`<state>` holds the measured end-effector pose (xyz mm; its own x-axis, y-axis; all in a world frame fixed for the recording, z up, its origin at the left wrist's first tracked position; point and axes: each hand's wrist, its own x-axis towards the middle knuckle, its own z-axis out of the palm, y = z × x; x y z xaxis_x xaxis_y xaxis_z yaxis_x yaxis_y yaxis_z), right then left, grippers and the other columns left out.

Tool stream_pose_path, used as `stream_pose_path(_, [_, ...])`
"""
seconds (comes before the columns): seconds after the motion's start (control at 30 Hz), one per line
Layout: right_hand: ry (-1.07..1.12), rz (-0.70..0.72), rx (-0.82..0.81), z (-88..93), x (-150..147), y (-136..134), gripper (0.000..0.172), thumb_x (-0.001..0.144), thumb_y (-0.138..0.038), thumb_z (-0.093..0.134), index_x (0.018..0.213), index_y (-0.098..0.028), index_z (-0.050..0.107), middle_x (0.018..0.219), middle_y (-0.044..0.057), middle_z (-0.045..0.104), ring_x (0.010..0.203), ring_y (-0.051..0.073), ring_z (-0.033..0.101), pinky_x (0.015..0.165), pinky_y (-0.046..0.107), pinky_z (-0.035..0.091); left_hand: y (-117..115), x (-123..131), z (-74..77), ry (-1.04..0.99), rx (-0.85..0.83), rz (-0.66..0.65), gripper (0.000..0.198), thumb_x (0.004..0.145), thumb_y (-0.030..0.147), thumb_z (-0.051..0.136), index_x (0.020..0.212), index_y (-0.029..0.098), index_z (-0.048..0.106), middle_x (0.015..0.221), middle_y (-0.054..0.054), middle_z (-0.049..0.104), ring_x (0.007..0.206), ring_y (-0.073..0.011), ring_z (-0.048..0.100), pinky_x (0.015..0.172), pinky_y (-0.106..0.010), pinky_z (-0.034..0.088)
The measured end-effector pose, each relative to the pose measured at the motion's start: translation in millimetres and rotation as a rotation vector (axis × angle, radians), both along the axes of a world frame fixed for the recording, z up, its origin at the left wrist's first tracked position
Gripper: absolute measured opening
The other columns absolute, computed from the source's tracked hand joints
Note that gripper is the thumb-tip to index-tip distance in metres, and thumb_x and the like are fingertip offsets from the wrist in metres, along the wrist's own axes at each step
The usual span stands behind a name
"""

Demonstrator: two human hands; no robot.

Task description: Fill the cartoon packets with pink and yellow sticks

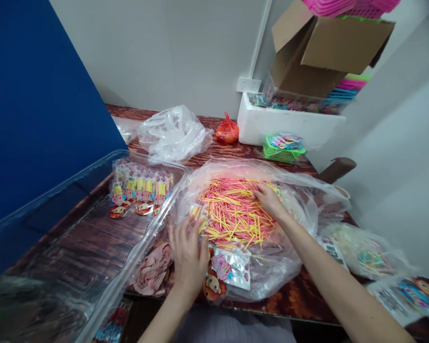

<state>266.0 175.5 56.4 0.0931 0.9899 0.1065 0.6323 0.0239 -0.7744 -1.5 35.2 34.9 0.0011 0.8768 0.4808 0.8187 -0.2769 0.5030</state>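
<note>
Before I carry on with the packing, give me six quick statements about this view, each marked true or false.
1. The right hand is at the pile of pink and yellow sticks. True.
2. A group of packets lies in the clear tray. True.
3. The left hand is inside that tray. False: the left hand is outside it, by the near left edge of the pile.
4. The red bag sits left of the white box. True.
5. The green basket is on top of the cardboard box. False: the green basket stands in front of the white box.
6. The sticks in the pile are all blue. False: they are pink and yellow.
</note>
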Motion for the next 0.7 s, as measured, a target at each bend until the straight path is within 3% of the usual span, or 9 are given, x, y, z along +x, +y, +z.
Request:
stream_pose_path(0.13, [0.268, 0.008, -0.049, 7.2, -4, -17, 0.026, 0.073, -0.041, 0.057, 0.063, -0.024, 0.040, 0.056, -0.002, 0.058, 0.055, 0.016, 0.056, 0.056, 0.028, 0.044, -30, 22, -10.5, 0.049, -0.069, -0.250, 0.028, 0.090, 0.014, 0.048, 0.116, 0.022, 0.055, 0.132, -0.012, 0.053, 0.129, -0.0278, 0.042, 0.113, -0.059, 0.020])
stream_pose_path(0.23, [0.473, 0.052, -0.091, 8.8, -18, -50, 0.029, 0.073, -0.048, 0.061, 0.076, -0.021, 0.051, 0.065, -0.001, 0.062, 0.059, 0.016, 0.060, 0.061, 0.029, 0.049, -38, 28, -23.8, 0.040, -0.140, -0.279, 0.030, 0.089, 0.014, 0.049, 0.118, 0.021, 0.056, 0.131, -0.012, 0.055, 0.128, -0.0286, 0.044, 0.112, -0.061, 0.023])
stream_pose_path(0.33, [0.756, 0.071, -0.150, -0.2, -40, -97, 0.026, 0.078, -0.043, 0.064, 0.085, -0.020, 0.055, 0.071, 0.000, 0.064, 0.066, 0.016, 0.061, 0.066, 0.028, 0.048, -35, 25, -28.5, -0.060, -0.177, -0.255, 0.034, 0.093, 0.017, 0.046, 0.127, 0.021, 0.050, 0.134, -0.012, 0.054, 0.128, -0.0268, 0.045, 0.111, -0.058, 0.027])
stream_pose_path(0.5, [0.592, 0.094, -0.150, -39.5, -78, -163, 0.018, 0.091, -0.036, 0.051, 0.085, -0.021, 0.057, 0.079, 0.002, 0.065, 0.077, 0.018, 0.062, 0.074, 0.029, 0.048, -29, 25, -12.2, -0.293, -0.208, -0.248, 0.051, 0.098, 0.023, 0.040, 0.147, 0.022, 0.025, 0.150, -0.013, 0.037, 0.139, -0.0228, 0.034, 0.113, -0.046, 0.032])
stream_pose_path(0.6, [0.477, 0.061, -0.075, -60.2, -90, -179, 0.016, 0.092, -0.032, 0.048, 0.091, -0.021, 0.059, 0.088, 0.004, 0.065, 0.087, 0.021, 0.062, 0.079, 0.031, 0.047, -28, 33, -7.3, -0.232, -0.171, -0.359, 0.064, 0.097, 0.022, 0.041, 0.152, 0.022, 0.009, 0.157, -0.014, 0.024, 0.145, -0.0244, 0.024, 0.115, -0.047, 0.028])
stream_pose_path(0.7, [0.466, 0.101, -0.014, -65.2, -94, -181, 0.017, 0.090, -0.027, 0.046, 0.100, -0.022, 0.059, 0.103, 0.006, 0.066, 0.099, 0.022, 0.060, 0.088, 0.033, 0.046, -26, 39, -12.1, -0.080, -0.158, -0.523, 0.060, 0.097, 0.020, 0.040, 0.152, 0.025, 0.015, 0.155, -0.011, 0.030, 0.145, -0.0254, 0.023, 0.116, -0.051, 0.026])
